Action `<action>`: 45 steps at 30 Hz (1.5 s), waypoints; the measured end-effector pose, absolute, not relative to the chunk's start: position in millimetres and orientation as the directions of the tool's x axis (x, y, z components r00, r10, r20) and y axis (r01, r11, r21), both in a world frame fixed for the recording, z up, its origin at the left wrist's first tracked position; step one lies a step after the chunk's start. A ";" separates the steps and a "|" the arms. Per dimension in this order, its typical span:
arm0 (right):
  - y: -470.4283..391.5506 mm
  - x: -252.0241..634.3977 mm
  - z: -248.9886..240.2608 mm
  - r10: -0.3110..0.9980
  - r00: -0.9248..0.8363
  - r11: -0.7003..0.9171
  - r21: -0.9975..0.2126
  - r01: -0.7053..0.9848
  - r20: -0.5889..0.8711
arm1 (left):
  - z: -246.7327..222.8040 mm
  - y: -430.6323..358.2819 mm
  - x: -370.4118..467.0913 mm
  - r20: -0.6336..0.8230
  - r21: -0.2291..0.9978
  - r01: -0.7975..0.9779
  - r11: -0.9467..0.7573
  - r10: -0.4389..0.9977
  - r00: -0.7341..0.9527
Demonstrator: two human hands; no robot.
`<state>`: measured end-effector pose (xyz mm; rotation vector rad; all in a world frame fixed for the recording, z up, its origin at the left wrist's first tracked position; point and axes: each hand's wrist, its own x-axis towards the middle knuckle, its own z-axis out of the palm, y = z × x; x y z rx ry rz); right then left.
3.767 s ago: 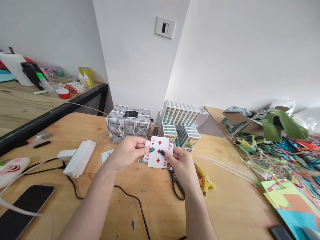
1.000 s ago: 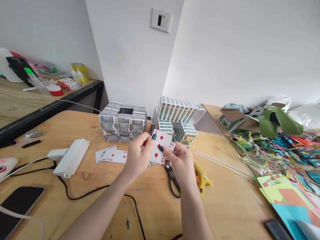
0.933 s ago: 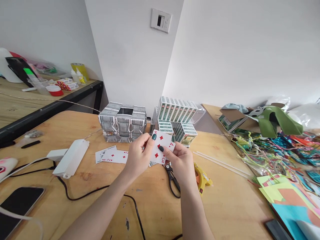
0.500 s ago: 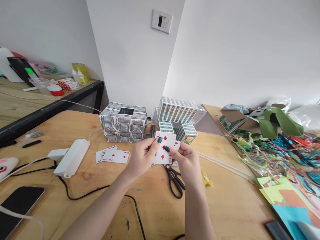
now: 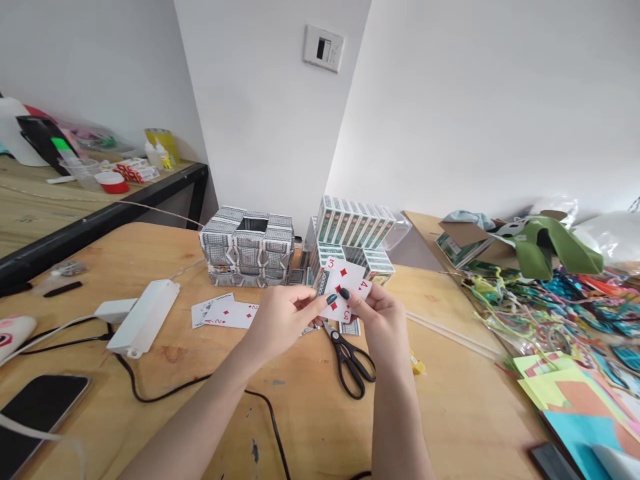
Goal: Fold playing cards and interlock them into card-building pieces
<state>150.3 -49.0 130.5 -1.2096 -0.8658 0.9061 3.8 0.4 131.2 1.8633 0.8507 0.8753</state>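
Observation:
Both hands hold playing cards up over the middle of the table. The front one is a three of diamonds [image 5: 343, 273], tilted, with a four's corner showing at its right. My left hand [image 5: 285, 317] pinches the left edge, thumb on the face. On the right side, my right hand [image 5: 376, 313] grips the cards between thumb and fingers. Black scissors [image 5: 350, 360] lie just below the hands. Two cards, one a two of diamonds [image 5: 235, 313], rest overlapping on the table to the left. Behind stand a block structure made of cards [image 5: 247, 250] and stacked card boxes [image 5: 355, 223].
On the left are a white power adapter [image 5: 145, 319], black cables and a phone [image 5: 37, 420]. Coloured papers [image 5: 575, 393], tangled bright strings [image 5: 540, 313] and a green felt item [image 5: 565, 247] fill the right. Thin white sticks [image 5: 453, 333] lie right of my hands.
The three of diamonds has tilted clockwise and shifted slightly right, along with both hands. My left thumb has moved lower on the card, and a patterned card back now shows at its left.

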 end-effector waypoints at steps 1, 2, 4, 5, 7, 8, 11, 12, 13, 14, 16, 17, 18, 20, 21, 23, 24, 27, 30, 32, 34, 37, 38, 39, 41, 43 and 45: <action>-49.0 150.0 130.8 0.917 0.395 0.117 -0.987 -0.111 0.065 | 131.5 0.1 3.7 0.219 0.911 0.193 -0.365 0.824 0.523; -49.1 149.8 131.2 0.916 0.396 0.115 -0.987 -0.113 0.062 | 131.6 -0.1 3.6 0.213 0.917 0.183 -0.356 0.822 0.529; -49.8 149.5 132.0 0.915 0.399 0.113 -0.987 -0.117 0.057 | 131.3 -0.3 3.5 0.202 0.927 0.164 -0.336 0.818 0.539; -50.4 149.5 132.4 0.914 0.401 0.111 -0.987 -0.119 0.055 | 131.1 -0.3 3.6 0.196 0.933 0.152 -0.326 0.816 0.544; -51.5 149.7 133.1 0.915 0.400 0.107 -0.987 -0.124 0.049 | 130.6 -0.4 4.0 0.192 0.943 0.124 -0.308 0.811 0.552; -52.0 149.9 133.2 0.916 0.397 0.107 -0.986 -0.128 0.048 | 130.5 -0.6 4.2 0.195 0.946 0.109 -0.304 0.807 0.557; -52.0 150.6 132.3 0.922 0.386 0.111 -0.980 -0.163 0.040 | 130.6 -1.9 5.2 0.214 0.945 0.088 -0.315 0.799 0.562; -51.5 150.7 131.6 0.922 0.386 0.115 -0.977 -0.181 0.037 | 130.7 -2.5 5.7 0.222 0.942 0.089 -0.324 0.798 0.560; -50.8 150.9 130.8 0.923 0.384 0.118 -0.973 -0.198 0.034 | 130.7 -3.1 6.1 0.229 0.939 0.091 -0.333 0.799 0.556; -50.0 151.2 129.9 0.925 0.380 0.119 -0.969 -0.214 0.030 | 130.7 -3.6 6.5 0.236 0.936 0.092 -0.340 0.800 0.551; -48.7 152.3 128.3 0.937 0.350 0.105 -0.965 -0.239 0.016 | 130.6 -4.1 7.0 0.250 0.931 0.091 -0.353 0.800 0.545; -48.4 153.1 128.0 0.944 0.329 0.092 -0.966 -0.243 0.007 | 130.6 -4.0 7.0 0.257 0.928 0.093 -0.362 0.799 0.544; -48.4 154.2 128.1 0.950 0.313 0.083 -0.969 -0.235 0.005 | 130.7 -3.6 6.7 0.265 0.920 0.103 -0.377 0.795 0.546; -49.4 156.3 130.0 0.949 0.312 0.107 -0.979 -0.172 0.048 | 131.0 -2.0 5.6 0.292 0.881 0.161 -0.446 0.777 0.558; -50.4 157.1 131.6 0.940 0.324 0.150 -0.982 -0.117 0.105 | 131.1 -1.1 4.9 0.313 0.840 0.208 -0.502 0.760 0.570; -52.6 157.9 135.2 0.909 0.328 0.261 -0.965 0.031 0.257 | 130.8 0.5 3.6 0.357 0.724 0.294 -0.624 0.704 0.614; -53.7 157.9 136.7 0.896 0.304 0.301 -0.946 0.117 0.323 | 130.2 0.9 3.2 0.376 0.663 0.320 -0.677 0.670 0.639; -55.6 157.5 137.1 0.906 0.211 0.289 -0.901 0.322 0.366 | 128.1 0.5 2.8 0.413 0.540 0.330 -0.775 0.585 0.698; -55.5 158.8 133.1 0.947 0.206 0.179 -0.939 0.293 0.245 | 127.5 -1.2 3.0 0.433 0.495 0.303 -0.814 0.534 0.726; -55.1 160.3 130.7 0.958 0.214 0.146 -0.968 0.202 0.189 | 128.5 -1.6 3.0 0.436 0.491 0.282 -0.824 0.513 0.739; -54.8 160.8 130.0 0.955 0.228 0.154 -0.974 0.169 0.191 | 130.0 -0.8 2.6 0.451 0.493 0.275 -0.825 0.513 0.730; -54.7 158.7 131.0 0.936 0.270 0.171 -0.961 0.217 0.227 | 131.8 2.3 1.3 0.517 0.489 0.284 -0.825 0.536 0.668; -54.7 157.4 131.5 0.934 0.273 0.168 -0.959 0.230 0.229 | 132.2 3.4 0.9 0.539 0.491 0.291 -0.821 0.549 0.639; -54.8 155.9 131.9 0.937 0.268 0.165 -0.958 0.233 0.226 | 132.4 4.3 0.4 0.555 0.501 0.299 -0.812 0.567 0.608; -54.9 152.8 132.5 0.949 0.236 0.160 -0.965 0.207 0.208 | 132.6 5.2 -0.3 0.564 0.549 0.315 -0.774 0.622 0.543; -54.7 149.6 132.6 0.962 0.204 0.147 -0.975 0.167 0.180 | 132.7 5.1 -0.8 0.537 0.623 0.330 -0.709 0.694 0.478; -54.2 146.2 132.3 0.964 0.213 0.131 -0.981 0.145 0.160 | 133.1 4.6 -1.1 0.483 0.694 0.335 -0.637 0.757 0.439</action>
